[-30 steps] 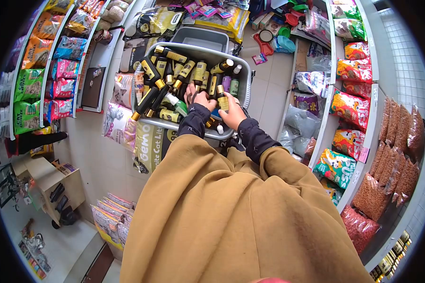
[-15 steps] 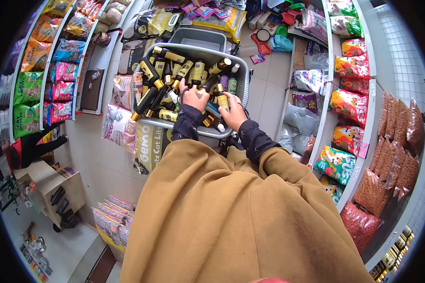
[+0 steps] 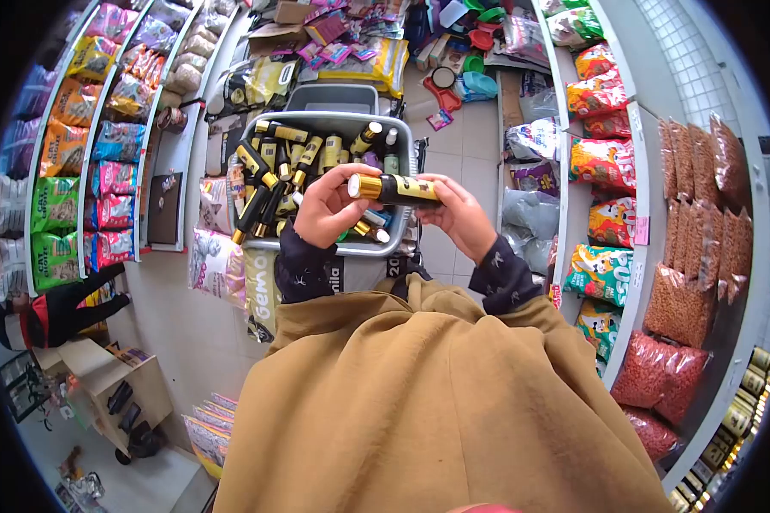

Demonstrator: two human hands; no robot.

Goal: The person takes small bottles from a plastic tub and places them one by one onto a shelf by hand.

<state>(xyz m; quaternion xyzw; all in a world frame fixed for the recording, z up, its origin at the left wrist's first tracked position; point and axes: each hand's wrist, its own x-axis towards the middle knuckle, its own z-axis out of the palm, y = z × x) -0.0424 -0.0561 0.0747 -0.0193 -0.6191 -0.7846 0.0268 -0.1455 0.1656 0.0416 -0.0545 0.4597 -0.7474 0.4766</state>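
A black bottle with a gold cap and yellow label lies sideways between my two hands, above the near side of a grey bin. My left hand is closed around the gold cap end. At the other end, the fingers of my right hand grip the bottle's base. Below, the grey bin is full of similar black bottles with gold caps and yellow labels, lying at many angles. A few slimmer bottles with pale caps stand at its right end.
An empty grey tray sits behind the bin. Cat litter bags lie left of it. Shelves of pet food bags line the right, with clear kibble bags beyond. Another person is at far left.
Both hands have come up out of the bin, and a black bottle is now held between them. The view has shifted slightly.
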